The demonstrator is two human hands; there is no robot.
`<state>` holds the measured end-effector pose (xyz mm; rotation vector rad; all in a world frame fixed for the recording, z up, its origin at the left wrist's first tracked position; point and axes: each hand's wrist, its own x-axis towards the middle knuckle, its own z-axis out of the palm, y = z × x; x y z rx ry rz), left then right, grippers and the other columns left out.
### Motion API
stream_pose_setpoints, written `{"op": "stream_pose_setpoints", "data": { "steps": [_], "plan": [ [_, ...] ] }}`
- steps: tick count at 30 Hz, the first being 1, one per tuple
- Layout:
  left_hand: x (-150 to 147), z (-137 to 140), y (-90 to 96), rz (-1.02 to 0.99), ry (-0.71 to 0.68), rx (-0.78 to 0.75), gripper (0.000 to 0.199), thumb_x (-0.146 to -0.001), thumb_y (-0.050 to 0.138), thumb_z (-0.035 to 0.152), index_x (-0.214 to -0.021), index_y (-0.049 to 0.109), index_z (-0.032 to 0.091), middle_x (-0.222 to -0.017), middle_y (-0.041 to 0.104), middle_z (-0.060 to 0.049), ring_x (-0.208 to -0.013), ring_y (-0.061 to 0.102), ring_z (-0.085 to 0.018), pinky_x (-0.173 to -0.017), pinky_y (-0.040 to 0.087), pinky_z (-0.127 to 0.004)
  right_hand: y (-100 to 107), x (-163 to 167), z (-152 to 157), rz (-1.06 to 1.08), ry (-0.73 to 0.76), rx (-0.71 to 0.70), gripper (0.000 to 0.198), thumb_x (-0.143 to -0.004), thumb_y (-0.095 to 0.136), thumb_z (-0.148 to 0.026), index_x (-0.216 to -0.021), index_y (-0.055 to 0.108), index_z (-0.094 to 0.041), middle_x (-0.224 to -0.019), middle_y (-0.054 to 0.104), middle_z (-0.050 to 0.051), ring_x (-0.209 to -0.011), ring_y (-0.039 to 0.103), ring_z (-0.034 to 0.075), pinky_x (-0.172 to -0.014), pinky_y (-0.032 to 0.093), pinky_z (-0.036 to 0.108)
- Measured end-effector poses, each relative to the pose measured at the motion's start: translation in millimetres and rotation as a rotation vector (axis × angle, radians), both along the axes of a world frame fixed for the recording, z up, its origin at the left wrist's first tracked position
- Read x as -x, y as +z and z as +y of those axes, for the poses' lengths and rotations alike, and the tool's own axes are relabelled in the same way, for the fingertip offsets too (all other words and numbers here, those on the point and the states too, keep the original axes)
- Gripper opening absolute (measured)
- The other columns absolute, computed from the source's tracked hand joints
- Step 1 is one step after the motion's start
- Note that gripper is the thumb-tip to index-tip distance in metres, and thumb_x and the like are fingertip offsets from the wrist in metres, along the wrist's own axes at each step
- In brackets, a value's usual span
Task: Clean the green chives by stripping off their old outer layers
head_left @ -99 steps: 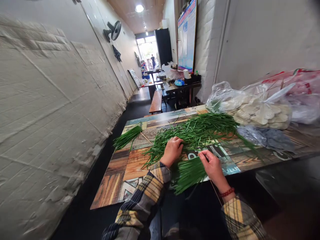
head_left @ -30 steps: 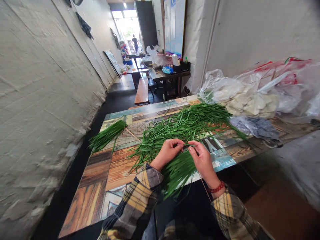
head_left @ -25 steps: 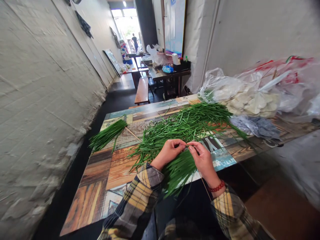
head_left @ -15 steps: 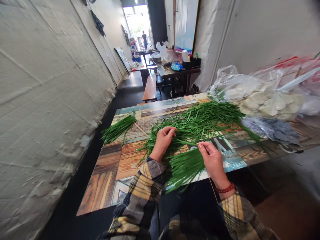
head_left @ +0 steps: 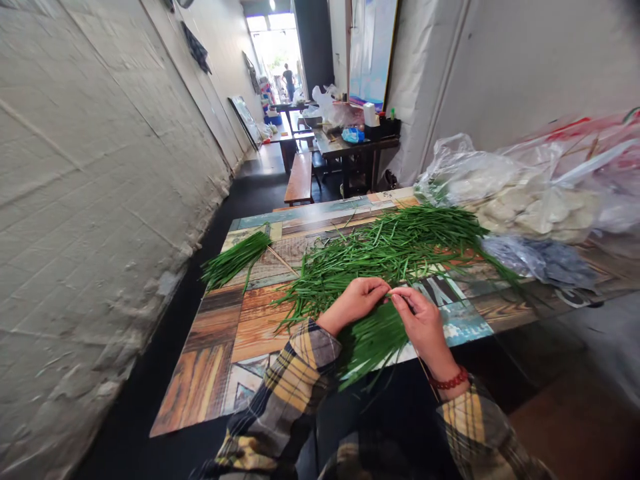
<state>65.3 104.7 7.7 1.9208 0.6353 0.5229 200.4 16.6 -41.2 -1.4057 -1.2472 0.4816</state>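
My right hand (head_left: 423,323) pinches a thin wooden skewer (head_left: 424,363) near its upper end, and the skewer's lower part shows beneath my wrist. A fan of long green chives (head_left: 375,337) hangs from the skewer over the table's near edge. My left hand (head_left: 357,300) is closed, its fingertips meeting the right ones at the skewer's tip on a chive mostly hidden by the fingers. Just beyond both hands spreads a loose pile of chives (head_left: 390,240). To the left lies a finished-looking bunch of chives (head_left: 237,257) on another skewer (head_left: 283,258).
The table (head_left: 210,363) has a patchwork wood pattern. Clear plastic bags (head_left: 530,193) with pale round pieces inside stand at the right, beside a crumpled bag (head_left: 545,260). Farther off are a bench (head_left: 300,179), another laden table (head_left: 345,143) and a person (head_left: 289,81) by the doorway.
My left hand has moved right and nearer, from the edge of the loose pile to the skewer's tip at my right fingers. My right hand has barely moved.
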Motion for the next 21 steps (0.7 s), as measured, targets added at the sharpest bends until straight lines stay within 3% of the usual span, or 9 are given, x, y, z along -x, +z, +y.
{"op": "stream_pose_setpoints", "data": {
  "steps": [6,15,21],
  "plan": [
    [6.1,3.6,3.0,0.102,-0.048,0.073,0.041,-0.086,0.042,0.045,-0.060,0.048,0.014,-0.055,0.036,0.005,-0.052,0.029,-0.007,-0.049,0.024,-0.021,5.7,2.3,-1.3,-0.026,0.005,-0.006,0.017,-0.087,0.055,-0.035,-0.091,0.066,-0.023,-0.087,0.071,0.003,-0.080,0.066,0.019,-0.073,0.050,0.032],
    [9.3,3.7,7.4,0.124,-0.094,0.145,0.045,-0.084,0.041,0.051,-0.067,0.055,0.012,-0.054,0.038,0.005,-0.050,0.028,-0.007,-0.047,0.022,-0.021,5.5,2.8,-1.6,-0.011,0.014,-0.013,0.016,-0.087,0.054,-0.033,-0.092,0.066,-0.024,-0.086,0.071,0.003,-0.077,0.067,0.019,-0.072,0.051,0.033],
    [8.4,4.6,4.2,0.106,-0.094,0.199,0.050,-0.081,0.043,0.057,-0.062,0.053,0.013,-0.051,0.035,0.005,-0.048,0.025,-0.006,-0.046,0.019,-0.021,8.7,3.6,-2.5,-0.049,-0.007,-0.034,0.016,-0.087,0.054,-0.033,-0.092,0.066,-0.023,-0.086,0.071,0.003,-0.079,0.066,0.019,-0.072,0.051,0.032]
  ]
}}
